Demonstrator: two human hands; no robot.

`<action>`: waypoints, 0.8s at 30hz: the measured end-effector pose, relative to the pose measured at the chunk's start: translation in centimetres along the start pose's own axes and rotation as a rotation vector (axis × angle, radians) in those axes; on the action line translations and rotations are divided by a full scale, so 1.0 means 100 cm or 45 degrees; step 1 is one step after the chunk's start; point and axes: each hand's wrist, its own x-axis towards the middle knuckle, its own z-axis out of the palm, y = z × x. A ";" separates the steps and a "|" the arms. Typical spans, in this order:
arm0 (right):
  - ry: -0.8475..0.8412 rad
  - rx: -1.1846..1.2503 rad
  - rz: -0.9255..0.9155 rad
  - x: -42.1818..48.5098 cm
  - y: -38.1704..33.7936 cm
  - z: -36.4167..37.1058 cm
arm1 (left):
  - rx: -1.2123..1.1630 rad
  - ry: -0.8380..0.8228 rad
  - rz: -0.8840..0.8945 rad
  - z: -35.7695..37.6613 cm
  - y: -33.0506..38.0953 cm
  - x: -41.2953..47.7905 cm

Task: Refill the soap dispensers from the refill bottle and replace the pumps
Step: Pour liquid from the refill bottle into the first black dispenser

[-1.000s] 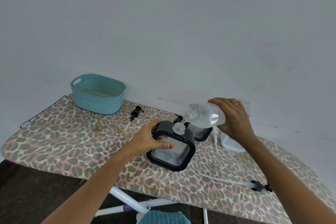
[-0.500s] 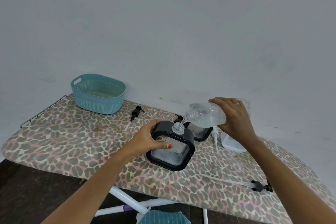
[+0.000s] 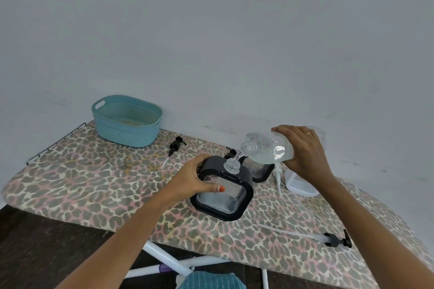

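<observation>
**Around the near dispenser**

Take the near dispenser [image 3: 223, 195] on the ironing board [image 3: 82, 183] as the dial's centre. The basket [image 3: 126, 129] sits at 10 o'clock, well apart, by the back edge. A loose pump [image 3: 175, 148] lies at 11 o'clock, between basket and dispenser. The far dispenser [image 3: 259, 171] stands just behind at 1 o'clock, with the refill bottle [image 3: 270, 149] tilted above both. A small pump [image 3: 277, 172] and a third container [image 3: 301, 186] lie at 2 o'clock. A long-tubed pump [image 3: 333, 239] lies at 4 o'clock, near the front edge.

teal basket [image 3: 126, 122], leopard-print ironing board [image 3: 82, 185]
</observation>
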 end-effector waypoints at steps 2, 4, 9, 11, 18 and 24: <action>-0.004 0.011 -0.008 0.000 0.000 -0.001 | -0.001 -0.003 0.006 0.000 0.001 0.000; -0.005 0.009 -0.016 0.001 -0.001 -0.002 | 0.003 -0.008 0.016 0.001 0.002 0.000; -0.005 -0.006 -0.013 0.001 -0.001 -0.003 | -0.007 0.006 0.026 0.002 0.001 -0.001; -0.013 -0.009 -0.016 0.001 -0.001 -0.004 | -0.013 0.006 0.026 0.002 0.000 -0.001; -0.015 -0.019 -0.012 0.000 0.000 -0.003 | -0.029 0.003 0.019 0.003 0.000 -0.001; -0.004 -0.005 0.000 0.000 -0.002 -0.004 | -0.027 0.010 0.014 0.004 0.001 -0.001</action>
